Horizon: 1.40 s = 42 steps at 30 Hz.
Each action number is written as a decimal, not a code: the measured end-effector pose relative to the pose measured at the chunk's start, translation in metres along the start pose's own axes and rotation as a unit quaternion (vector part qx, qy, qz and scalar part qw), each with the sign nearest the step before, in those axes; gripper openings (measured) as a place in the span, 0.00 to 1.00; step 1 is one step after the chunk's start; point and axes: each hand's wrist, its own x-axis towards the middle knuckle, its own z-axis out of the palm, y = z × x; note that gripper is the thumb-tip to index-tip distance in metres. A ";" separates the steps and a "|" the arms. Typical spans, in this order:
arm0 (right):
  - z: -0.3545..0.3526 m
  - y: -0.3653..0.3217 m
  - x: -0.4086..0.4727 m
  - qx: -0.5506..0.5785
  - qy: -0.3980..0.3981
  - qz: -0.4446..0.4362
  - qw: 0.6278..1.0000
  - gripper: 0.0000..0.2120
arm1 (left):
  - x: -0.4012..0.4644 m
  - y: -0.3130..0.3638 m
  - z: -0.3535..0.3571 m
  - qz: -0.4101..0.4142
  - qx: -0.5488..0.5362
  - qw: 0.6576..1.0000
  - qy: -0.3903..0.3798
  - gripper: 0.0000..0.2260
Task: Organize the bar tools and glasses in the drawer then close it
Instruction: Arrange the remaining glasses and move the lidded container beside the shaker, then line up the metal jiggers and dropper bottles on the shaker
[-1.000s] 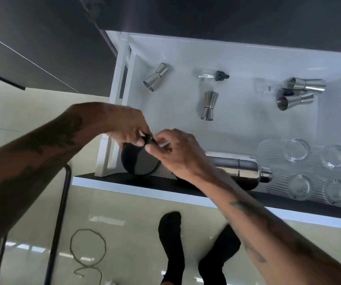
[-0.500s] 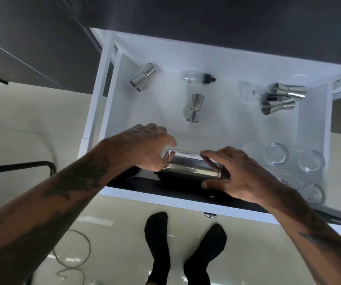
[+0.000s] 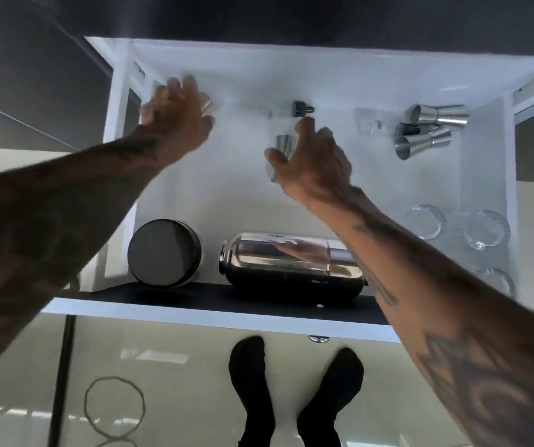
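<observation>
The white drawer (image 3: 323, 75) stands pulled out. My left hand (image 3: 178, 117) reaches to its far left corner, fingers spread over a steel jigger (image 3: 207, 103) that peeks out past them. My right hand (image 3: 315, 162) hovers at the middle, thumb and fingers apart on either side of a second jigger (image 3: 283, 145) that still lies on the drawer floor. A chrome shaker (image 3: 291, 262) lies on its side at the front, beside a round black-based container (image 3: 164, 253). Two more jiggers (image 3: 433, 124) lie at the far right.
A dropper bottle (image 3: 302, 108) and a small clear bottle (image 3: 372, 127) lie along the back. Several clear glasses (image 3: 488, 229) fill the front right corner. Below the drawer front are my feet in black socks (image 3: 252, 375), a cable loop (image 3: 114, 404) and a black stand leg (image 3: 62, 366).
Both hands let go of the shaker at the drawer's front and moved to the back. The left went to the far-left jigger, the right to the middle jigger.
</observation>
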 end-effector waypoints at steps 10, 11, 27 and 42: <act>-0.004 0.058 -0.013 0.094 -0.002 -0.054 0.994 0.24 | -0.029 -0.007 0.009 0.052 -0.201 0.978 -0.015 0.29; -0.011 0.067 -0.023 0.092 0.008 -0.085 0.992 0.22 | -0.040 -0.001 0.007 0.077 -0.239 0.968 -0.019 0.28; -0.037 0.095 -0.060 0.002 -0.173 -0.105 0.979 0.22 | -0.115 0.071 0.014 0.160 -0.272 0.918 -0.241 0.26; -0.125 0.154 0.033 -0.191 0.006 -0.056 0.980 0.17 | -0.089 0.110 0.000 0.174 -0.308 0.933 -0.069 0.14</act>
